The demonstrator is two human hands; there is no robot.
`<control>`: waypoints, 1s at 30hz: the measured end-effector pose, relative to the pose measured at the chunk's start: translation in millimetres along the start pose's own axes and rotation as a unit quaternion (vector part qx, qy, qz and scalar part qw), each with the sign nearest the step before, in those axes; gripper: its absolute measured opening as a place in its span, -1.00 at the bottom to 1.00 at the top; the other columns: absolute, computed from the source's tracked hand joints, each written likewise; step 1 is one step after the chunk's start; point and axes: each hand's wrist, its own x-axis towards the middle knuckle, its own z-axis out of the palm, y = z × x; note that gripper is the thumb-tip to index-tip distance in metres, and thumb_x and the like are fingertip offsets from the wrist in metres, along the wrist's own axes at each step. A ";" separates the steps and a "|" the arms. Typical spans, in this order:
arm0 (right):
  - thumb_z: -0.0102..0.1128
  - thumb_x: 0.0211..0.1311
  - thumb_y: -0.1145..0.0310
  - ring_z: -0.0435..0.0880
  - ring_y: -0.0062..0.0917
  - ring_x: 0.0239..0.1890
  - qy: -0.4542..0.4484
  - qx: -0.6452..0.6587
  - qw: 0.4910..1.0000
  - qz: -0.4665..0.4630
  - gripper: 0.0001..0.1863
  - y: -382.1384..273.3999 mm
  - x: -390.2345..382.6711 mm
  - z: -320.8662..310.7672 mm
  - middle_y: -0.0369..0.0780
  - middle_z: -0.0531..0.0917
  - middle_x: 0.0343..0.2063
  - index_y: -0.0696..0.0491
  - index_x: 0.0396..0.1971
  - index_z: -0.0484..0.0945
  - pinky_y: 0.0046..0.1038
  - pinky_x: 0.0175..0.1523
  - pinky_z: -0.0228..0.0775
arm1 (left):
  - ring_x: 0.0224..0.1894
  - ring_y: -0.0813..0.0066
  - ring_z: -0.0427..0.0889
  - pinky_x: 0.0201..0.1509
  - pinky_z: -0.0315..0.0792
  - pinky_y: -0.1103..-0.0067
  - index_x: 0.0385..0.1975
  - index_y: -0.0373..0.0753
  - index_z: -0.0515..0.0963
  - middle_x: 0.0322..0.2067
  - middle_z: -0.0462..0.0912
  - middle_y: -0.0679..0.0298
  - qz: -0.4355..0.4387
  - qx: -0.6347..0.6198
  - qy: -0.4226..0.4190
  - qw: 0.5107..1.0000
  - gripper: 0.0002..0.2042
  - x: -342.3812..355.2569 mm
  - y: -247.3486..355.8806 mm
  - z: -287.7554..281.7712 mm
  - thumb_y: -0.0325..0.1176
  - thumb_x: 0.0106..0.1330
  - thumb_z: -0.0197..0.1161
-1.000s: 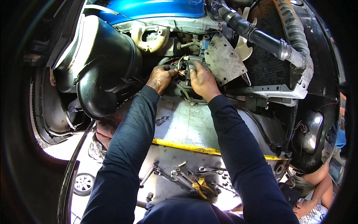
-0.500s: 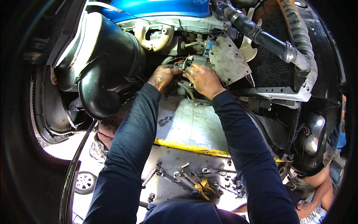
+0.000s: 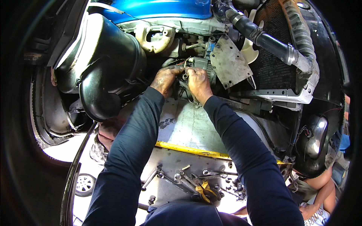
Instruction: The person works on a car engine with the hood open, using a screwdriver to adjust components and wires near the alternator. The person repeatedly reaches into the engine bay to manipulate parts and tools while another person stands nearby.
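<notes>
Deep in the engine bay, both hands work close together beside a grey, finned alternator (image 3: 202, 64). My left hand (image 3: 164, 81) is closed, thumb and fingers pinched at the thin wires (image 3: 185, 62) that rise by their tips. My right hand (image 3: 198, 83) is closed too, its back toward me, fingertips near the left ones; what they grip is hidden. A small round metal fitting (image 3: 185, 77) shows just below, between the two hands. More dark cables (image 3: 183, 92) hang beneath them.
A big black air-cleaner housing (image 3: 113, 60) stands left. To the right are a metal plate (image 3: 230, 62), the radiator (image 3: 272, 49) and a black hose (image 3: 266, 37). Wrenches and yellow-handled pliers (image 3: 205, 191) lie nearest me. Another person's arm (image 3: 320, 197) shows at lower right.
My right hand has shifted left, closer to my left hand, and its forearm has swung inward. More of the alternator now shows. My left hand stays nearly in place.
</notes>
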 end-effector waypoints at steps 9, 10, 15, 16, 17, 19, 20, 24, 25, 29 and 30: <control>-0.09 0.54 0.23 0.35 -0.64 -0.67 -0.238 0.701 0.447 0.503 -0.72 9.0 5.7 -21.7 -0.37 0.45 -0.59 -0.01 -0.38 0.52 -0.47 -0.44 0.33 | -0.33 0.43 0.69 -0.24 0.59 0.49 -0.17 -0.41 0.60 -0.34 0.71 0.20 0.093 0.183 0.017 0.979 -0.85 -5.6 -1.0 0.3 -0.46 0.40 0.23; -0.09 0.55 0.20 0.44 -0.56 -0.59 -0.226 0.591 0.635 0.442 -0.70 8.8 4.3 -21.1 -0.33 0.47 -0.59 0.03 -0.33 0.54 -0.43 -0.37 0.38 | -0.31 0.44 0.68 -0.19 0.56 0.51 -0.15 -0.42 0.62 -0.33 0.72 0.20 0.107 0.220 0.029 0.969 -0.82 -6.0 1.3 1.3 -0.44 0.38 0.25; 0.19 0.36 0.34 0.68 -0.09 -0.06 -0.087 -0.009 0.993 0.084 -0.66 10.4 -16.0 -27.9 -0.06 0.62 -0.21 0.17 0.05 0.48 -0.20 0.03 0.55 | -0.32 0.51 0.63 -0.16 0.49 0.55 -0.13 -0.44 0.67 -0.30 0.73 0.23 0.123 0.310 0.076 0.940 -0.75 -10.1 7.5 -1.6 -0.37 0.33 0.31; 0.24 0.30 0.39 0.68 -0.07 -0.04 -0.066 -0.033 0.997 -0.005 -0.59 12.1 -17.6 -29.7 -0.04 0.62 -0.13 0.19 0.10 0.43 -0.17 0.07 0.55 | -0.34 0.52 0.62 -0.20 0.49 0.56 -0.14 -0.43 0.67 -0.32 0.72 0.25 0.125 0.304 0.076 0.941 -0.76 -9.6 7.0 -2.8 -0.37 0.33 0.32; 0.27 0.29 0.37 0.66 -0.14 0.01 -0.068 -0.059 0.996 -0.019 -0.62 13.4 -18.2 -30.5 -0.08 0.56 0.03 0.16 0.06 0.48 -0.21 0.08 0.54 | -0.35 0.51 0.62 -0.21 0.50 0.55 -0.15 -0.42 0.67 -0.32 0.72 0.24 0.118 0.281 0.069 0.950 -0.77 -8.4 6.4 -3.5 -0.38 0.33 0.32; 0.32 0.16 0.45 0.66 -0.14 -0.04 -0.068 -0.087 0.992 -0.064 -0.60 15.6 -16.4 -29.4 -0.09 0.57 -0.04 0.12 0.02 0.51 -0.21 0.04 0.55 | -0.36 0.49 0.63 -0.23 0.51 0.54 -0.16 -0.42 0.67 -0.34 0.71 0.24 0.104 0.242 0.057 0.963 -0.79 -5.4 5.0 -4.0 -0.39 0.34 0.31; 0.34 0.10 0.49 0.66 -0.13 -0.06 -0.058 -0.098 0.989 -0.094 -0.59 16.4 -15.2 -27.8 -0.09 0.58 -0.07 0.10 0.00 0.53 -0.21 0.02 0.56 | -0.37 0.48 0.64 -0.24 0.51 0.53 -0.16 -0.41 0.67 -0.34 0.71 0.23 0.110 0.233 0.051 0.965 -0.79 -4.9 4.3 -4.4 -0.40 0.35 0.30; 0.38 0.06 0.46 0.68 -0.17 -0.11 -0.073 -0.090 0.991 -0.062 -0.61 16.9 -15.0 -17.4 -0.13 0.61 -0.15 0.09 -0.06 0.55 -0.24 -0.03 0.57 | -0.39 0.46 0.64 -0.25 0.52 0.52 -0.18 -0.41 0.66 -0.34 0.72 0.21 0.084 0.226 0.057 0.969 -0.82 -5.9 3.0 -3.2 -0.41 0.36 0.29; 0.37 0.08 0.46 0.68 -0.15 -0.13 -0.070 -0.071 0.994 -0.051 -0.64 16.3 -15.7 -14.7 -0.12 0.62 -0.16 0.10 -0.08 0.55 -0.23 -0.03 0.57 | -0.39 0.46 0.64 -0.25 0.52 0.51 -0.18 -0.41 0.66 -0.33 0.72 0.21 0.076 0.229 0.061 0.969 -0.82 -7.1 3.4 -2.8 -0.42 0.37 0.28; 0.37 0.16 0.37 0.69 -0.11 -0.15 -0.069 0.001 0.997 -0.018 -0.75 14.1 -13.5 -10.9 -0.10 0.67 -0.26 0.10 -0.19 0.56 -0.18 -0.06 0.56 | -0.39 0.47 0.63 -0.25 0.52 0.52 -0.18 -0.40 0.65 -0.32 0.72 0.21 0.071 0.194 0.041 0.978 -0.83 -9.6 3.6 -1.2 -0.41 0.38 0.28; 0.37 0.19 0.33 0.70 -0.10 -0.15 -0.071 0.019 0.997 -0.013 -0.76 12.8 -11.3 -11.1 -0.09 0.68 -0.28 0.09 -0.23 0.56 -0.16 -0.07 0.56 | -0.38 0.48 0.63 -0.24 0.52 0.53 -0.17 -0.39 0.65 -0.32 0.72 0.22 0.083 0.221 0.051 0.970 -0.83 -9.2 3.5 -1.6 -0.41 0.38 0.28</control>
